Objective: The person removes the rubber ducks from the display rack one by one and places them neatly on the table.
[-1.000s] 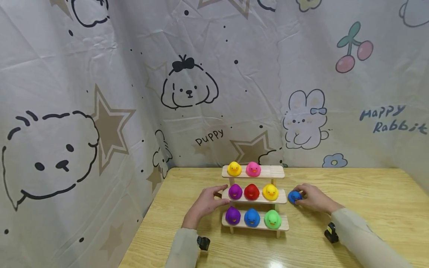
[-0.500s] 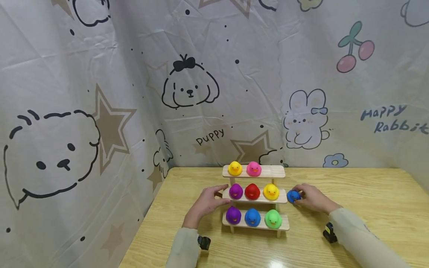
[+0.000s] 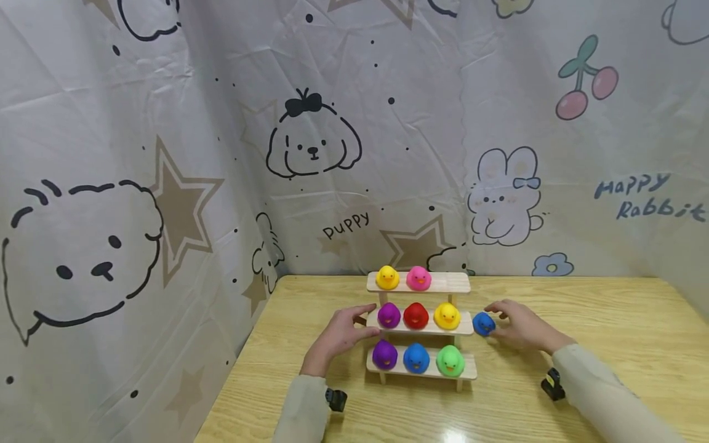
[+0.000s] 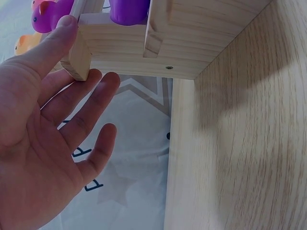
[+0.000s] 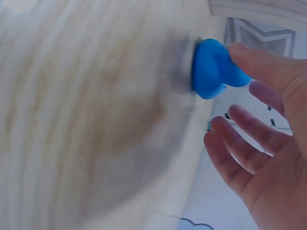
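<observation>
A three-tier wooden display shelf [image 3: 421,373] stands on the table, bearing rubber ducks in several colours. My left hand [image 3: 340,335] grips the left end of its middle tier; in the left wrist view the thumb lies on one edge of the board and the index finger on the other. Beyond the right end of that tier, a blue rubber duck [image 3: 484,324] sits on the table. My right hand [image 3: 520,326] is beside this duck, fingers spread apart. In the right wrist view its thumb tip [image 5: 239,51] overlaps the duck's head, while the other fingers stay loosely bent away from it.
The top tier holds a yellow duck [image 3: 387,278] and a pink duck [image 3: 418,278]. Purple, red and yellow ducks line the middle tier; a purple, a blue and a green duck [image 3: 450,361] stand on the bottom one. A printed curtain [image 3: 354,123] hangs behind the table [image 3: 609,344].
The blue duck has shifted slightly left toward the shelf. My right hand has loosened from it, its fingers spreading and drawing a little to the right. My left hand keeps its place.
</observation>
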`<state>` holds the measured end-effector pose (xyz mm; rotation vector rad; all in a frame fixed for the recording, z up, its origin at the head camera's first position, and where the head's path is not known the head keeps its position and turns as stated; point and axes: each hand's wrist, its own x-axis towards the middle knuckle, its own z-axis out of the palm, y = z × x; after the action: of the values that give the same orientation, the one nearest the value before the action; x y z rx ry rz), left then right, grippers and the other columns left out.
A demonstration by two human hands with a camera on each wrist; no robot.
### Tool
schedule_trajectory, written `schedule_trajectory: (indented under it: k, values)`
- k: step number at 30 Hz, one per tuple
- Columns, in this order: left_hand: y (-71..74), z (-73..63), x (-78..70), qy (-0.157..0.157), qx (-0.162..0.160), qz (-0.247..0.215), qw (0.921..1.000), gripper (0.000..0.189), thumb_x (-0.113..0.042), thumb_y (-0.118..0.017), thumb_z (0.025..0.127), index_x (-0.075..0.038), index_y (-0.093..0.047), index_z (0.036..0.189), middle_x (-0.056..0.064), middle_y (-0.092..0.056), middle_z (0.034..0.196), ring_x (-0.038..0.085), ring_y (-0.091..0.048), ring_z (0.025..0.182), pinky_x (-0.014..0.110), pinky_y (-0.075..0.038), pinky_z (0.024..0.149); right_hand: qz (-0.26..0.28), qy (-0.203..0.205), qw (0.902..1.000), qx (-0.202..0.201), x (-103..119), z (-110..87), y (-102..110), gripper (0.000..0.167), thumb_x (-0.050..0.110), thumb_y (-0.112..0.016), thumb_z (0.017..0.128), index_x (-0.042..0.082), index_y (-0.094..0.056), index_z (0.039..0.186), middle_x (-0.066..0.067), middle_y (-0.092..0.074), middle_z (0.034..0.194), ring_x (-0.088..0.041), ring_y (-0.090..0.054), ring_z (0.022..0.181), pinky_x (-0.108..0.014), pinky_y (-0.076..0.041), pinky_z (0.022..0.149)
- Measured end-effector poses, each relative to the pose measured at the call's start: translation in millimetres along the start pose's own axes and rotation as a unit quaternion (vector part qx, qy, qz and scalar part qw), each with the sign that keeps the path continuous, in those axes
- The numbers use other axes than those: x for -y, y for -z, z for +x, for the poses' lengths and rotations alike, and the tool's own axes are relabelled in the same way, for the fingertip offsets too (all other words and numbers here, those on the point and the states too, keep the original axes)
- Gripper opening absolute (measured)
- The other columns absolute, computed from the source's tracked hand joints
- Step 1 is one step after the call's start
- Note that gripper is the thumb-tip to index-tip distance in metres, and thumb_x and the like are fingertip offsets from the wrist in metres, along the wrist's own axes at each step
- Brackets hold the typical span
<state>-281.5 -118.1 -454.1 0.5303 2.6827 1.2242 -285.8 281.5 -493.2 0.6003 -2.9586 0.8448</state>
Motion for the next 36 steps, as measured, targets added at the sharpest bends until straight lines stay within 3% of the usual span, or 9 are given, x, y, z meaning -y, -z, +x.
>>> schedule_trajectory:
  k: [11,18,26,36]
  values:
    - [-0.3,-0.1,0.0,-0.007,0.000,0.002,1.0000,0.058,-0.036,-0.071,0.084,-0.014,-0.054,0.136,0.000,-0.055,0.133,0.018,-0.059,0.100,0.032,-0.050,0.077,-0.045,0.069,0.9957,-0.043,28.3,-10.5,26.8,0.042,0.013,-0.077,0.079,-0.001,-0.061,0.115,-0.015,-0.061,0.110,-0.033,-0.057,0.097,-0.048,-0.048,0.081]
    - [0.1,-0.1,0.0,-0.003,-0.002,0.002,1.0000,0.059,-0.038,-0.072,0.083,-0.016,-0.055,0.135,-0.001,-0.055,0.132,0.019,-0.058,0.101,0.032,-0.050,0.078,-0.052,0.098,0.9930,-0.041,61.1,-13.4,36.3,0.035,0.015,-0.076,0.080,0.004,-0.064,0.112,-0.008,-0.063,0.107,-0.026,-0.058,0.093,-0.041,-0.049,0.077]
    - [-0.4,0.6,2.6,-0.009,-0.005,0.010,0.9999,0.060,-0.040,-0.071,0.083,-0.015,-0.054,0.135,0.000,-0.056,0.131,0.019,-0.058,0.102,0.034,-0.049,0.080,-0.038,0.134,0.9885,-0.060,94.5,-9.9,28.9,0.042,0.021,-0.074,0.083,0.005,-0.061,0.120,-0.006,-0.061,0.113,-0.019,-0.058,0.092,-0.035,-0.051,0.074]
    - [0.4,-0.1,1.2,-0.027,-0.009,0.031,0.9991,0.058,-0.040,-0.070,0.084,-0.015,-0.055,0.135,-0.003,-0.056,0.132,0.017,-0.059,0.101,0.033,-0.048,0.083,-0.054,0.167,0.9807,-0.085,113.1,-2.1,19.2,0.049,0.019,-0.078,0.079,0.004,-0.061,0.123,-0.008,-0.062,0.111,-0.020,-0.061,0.087,-0.035,-0.052,0.075]
